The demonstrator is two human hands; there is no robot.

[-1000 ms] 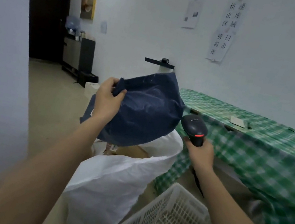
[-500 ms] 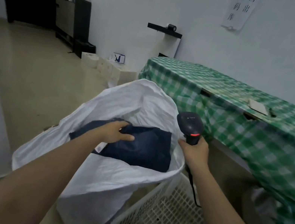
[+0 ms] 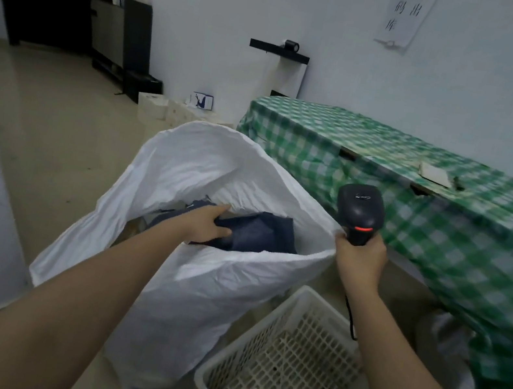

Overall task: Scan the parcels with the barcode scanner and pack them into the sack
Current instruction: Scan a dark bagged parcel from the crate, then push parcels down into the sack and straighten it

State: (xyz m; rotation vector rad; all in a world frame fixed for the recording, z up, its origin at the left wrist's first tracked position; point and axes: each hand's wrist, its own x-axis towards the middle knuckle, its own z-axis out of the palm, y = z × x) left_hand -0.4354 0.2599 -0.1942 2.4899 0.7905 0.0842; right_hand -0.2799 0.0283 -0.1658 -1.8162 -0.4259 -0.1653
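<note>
A: We have our left hand [image 3: 205,224] down inside the mouth of the big white woven plastic sack [image 3: 197,287], at about eleven o'clock from the frame's centre. Its thumb and fingers are curled onto the edge of the dark navy plastic mailer parcel [image 3: 262,233], which lies flat inside the sack, below the rim.

B: And our right hand [image 3: 357,263] sits at three o'clock of the parcel, just outside the sack. It is wrapped tight round the handle of the black handheld barcode scanner [image 3: 360,209], whose head stands upright above our knuckles with an orange-red strip glowing under it. We see our knuckles touching the sack's near right rim; whether they pinch the fabric we cannot tell.

A: A thin black cable [image 3: 352,321] drops from the scanner along our right forearm.

B: At five o'clock of the sack, touching its side, stands the cream slotted plastic basket [image 3: 257,355]. We cannot make out what lies in its bottom.

A: At two o'clock runs the table under a green-and-white checked cloth [image 3: 446,234], with a small pale flat card [image 3: 435,173] on top near its far edge.

B: Behind, at twelve o'clock, a sheet of white paper with dark characters [image 3: 406,15] hangs on the white wall, and at ten o'clock a dark low cabinet [image 3: 122,33] stands by a dark doorway.
</note>
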